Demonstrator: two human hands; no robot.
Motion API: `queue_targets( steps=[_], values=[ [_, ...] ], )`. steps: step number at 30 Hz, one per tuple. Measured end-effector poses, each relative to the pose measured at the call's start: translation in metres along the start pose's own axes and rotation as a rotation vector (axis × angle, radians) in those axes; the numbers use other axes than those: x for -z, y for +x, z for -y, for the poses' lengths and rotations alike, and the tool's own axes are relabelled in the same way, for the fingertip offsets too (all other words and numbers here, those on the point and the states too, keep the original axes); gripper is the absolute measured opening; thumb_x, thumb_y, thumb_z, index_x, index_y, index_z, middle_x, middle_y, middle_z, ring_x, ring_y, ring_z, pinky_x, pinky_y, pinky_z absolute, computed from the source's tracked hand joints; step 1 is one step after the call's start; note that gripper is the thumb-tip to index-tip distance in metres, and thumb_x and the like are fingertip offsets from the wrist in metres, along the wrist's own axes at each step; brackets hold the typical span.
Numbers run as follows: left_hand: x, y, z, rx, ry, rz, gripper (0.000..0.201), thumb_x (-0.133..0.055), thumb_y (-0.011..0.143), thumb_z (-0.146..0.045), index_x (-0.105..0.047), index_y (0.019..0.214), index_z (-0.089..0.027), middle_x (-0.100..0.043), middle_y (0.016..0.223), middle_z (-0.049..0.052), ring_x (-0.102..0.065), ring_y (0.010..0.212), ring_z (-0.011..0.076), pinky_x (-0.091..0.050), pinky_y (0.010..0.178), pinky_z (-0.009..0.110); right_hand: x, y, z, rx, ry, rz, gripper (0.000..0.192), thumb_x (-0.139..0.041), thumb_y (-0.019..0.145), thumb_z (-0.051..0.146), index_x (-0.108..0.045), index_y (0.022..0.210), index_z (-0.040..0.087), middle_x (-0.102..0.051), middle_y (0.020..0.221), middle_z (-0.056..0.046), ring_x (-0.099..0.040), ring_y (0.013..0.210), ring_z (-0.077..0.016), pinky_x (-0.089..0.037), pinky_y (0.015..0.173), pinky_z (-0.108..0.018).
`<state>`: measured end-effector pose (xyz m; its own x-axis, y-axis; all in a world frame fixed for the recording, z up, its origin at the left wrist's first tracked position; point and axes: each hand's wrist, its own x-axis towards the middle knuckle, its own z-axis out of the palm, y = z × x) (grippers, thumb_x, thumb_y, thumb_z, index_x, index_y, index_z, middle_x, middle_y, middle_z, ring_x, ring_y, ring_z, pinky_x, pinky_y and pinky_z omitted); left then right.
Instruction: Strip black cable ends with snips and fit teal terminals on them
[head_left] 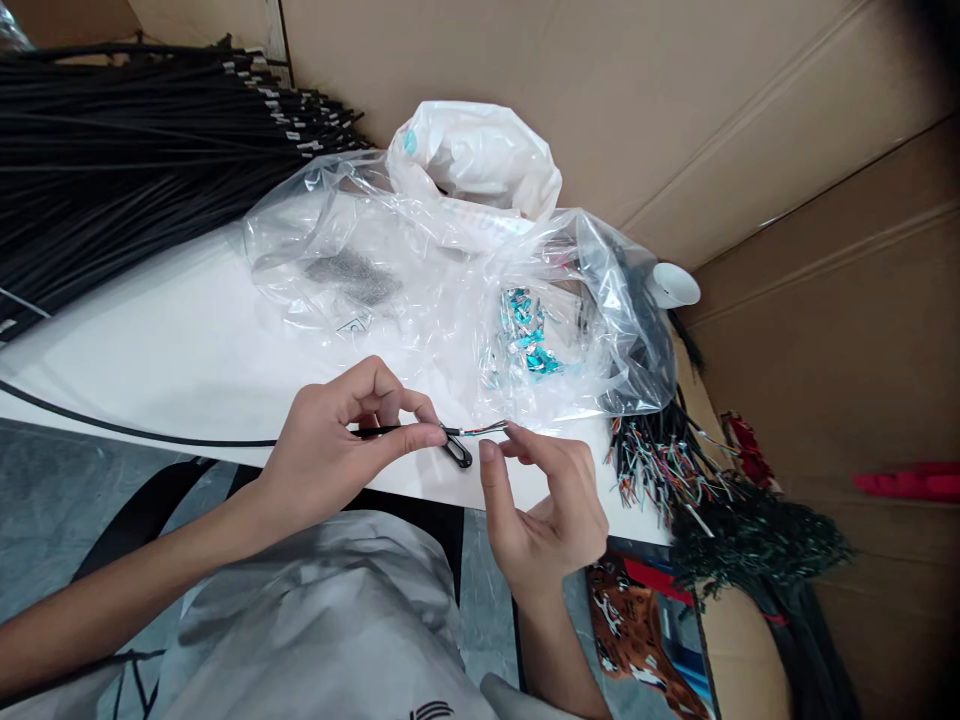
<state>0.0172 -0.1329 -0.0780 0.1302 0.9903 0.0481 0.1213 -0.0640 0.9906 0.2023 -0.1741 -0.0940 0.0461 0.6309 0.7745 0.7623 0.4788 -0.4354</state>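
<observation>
Brown cardboard walls stand behind a white counter (pixel 187 350). Over its near edge, the left hand (pixel 337 450) pinches a thin black cable (pixel 150 435) tight between thumb and finger. The cable's end is stripped, with tiny colored wires (pixel 480 431) poking out. The right hand (pixel 547 500) pinches those wire tips with its fingers closed on them. Clear plastic bags (pixel 450 270) lie just behind the hands. A big pile of black cables (pixel 112 160) rests at the far left.

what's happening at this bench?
A person works a black cable over a white table. The left hand pinches the cable near its end; the right hand fingers the stripped coloured wires sticking out. Clear plastic bags of small parts sit just behind, with a black cable bundle far left.
</observation>
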Motion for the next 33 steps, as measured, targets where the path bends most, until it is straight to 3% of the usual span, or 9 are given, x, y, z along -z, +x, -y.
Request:
queue_targets(
  steps=[5,12,19,27,33],
  values=[
    [-0.001,-0.001,0.001,-0.008,0.043,-0.032,0.039,-0.084,0.076,-0.035,-0.047,0.068,-0.022,-0.076,0.075,-0.002,-0.061,0.061,0.0136,-0.045,0.055,0.026,-0.009,-0.008,0.009,-0.106,0.097,-0.091,0.036,-0.070,0.086,0.007,-0.070,0.118,0.025,-0.071,0.081,0.000,-0.064,0.069,-0.0165,-0.051,0.065,-0.034],
    [-0.004,-0.002,0.001,-0.016,0.046,-0.041,0.038,-0.083,0.076,-0.033,-0.047,0.068,-0.022,-0.076,0.075,-0.002,-0.060,0.060,0.0126,-0.046,0.055,0.025,-0.014,-0.014,0.017,-0.075,0.097,-0.210,0.035,-0.068,0.086,0.002,-0.073,0.112,0.024,-0.073,0.083,-0.002,-0.063,0.068,-0.0163,-0.049,0.060,-0.034],
    [-0.005,-0.003,-0.001,-0.033,0.021,-0.028,0.036,-0.082,0.076,-0.030,-0.047,0.067,-0.023,-0.074,0.072,-0.004,-0.055,0.056,0.0111,-0.042,0.051,0.024,-0.023,-0.015,0.028,-0.438,0.350,-0.142,0.014,-0.071,0.088,0.013,-0.072,0.099,0.021,-0.067,0.077,-0.001,-0.062,0.069,-0.0155,-0.050,0.058,-0.030],
    [-0.006,-0.007,-0.007,0.000,-0.016,-0.033,0.030,-0.078,0.078,-0.023,-0.049,0.069,-0.023,-0.075,0.073,-0.005,-0.067,0.064,0.0126,-0.052,0.057,0.022,-0.028,-0.027,0.022,-0.145,0.294,-0.132,0.033,-0.064,0.087,0.001,-0.072,0.107,0.026,-0.071,0.083,-0.001,-0.062,0.070,-0.0170,-0.050,0.060,-0.033],
    [-0.005,-0.008,-0.004,-0.038,-0.032,-0.002,0.028,-0.075,0.081,-0.019,-0.050,0.070,-0.023,-0.076,0.076,-0.006,-0.064,0.059,0.0098,-0.050,0.054,0.021,-0.036,-0.037,0.022,-0.137,0.251,-0.158,0.037,-0.064,0.087,-0.001,-0.072,0.109,0.028,-0.061,0.082,-0.001,-0.058,0.074,-0.0166,-0.048,0.062,-0.033]
  ],
)
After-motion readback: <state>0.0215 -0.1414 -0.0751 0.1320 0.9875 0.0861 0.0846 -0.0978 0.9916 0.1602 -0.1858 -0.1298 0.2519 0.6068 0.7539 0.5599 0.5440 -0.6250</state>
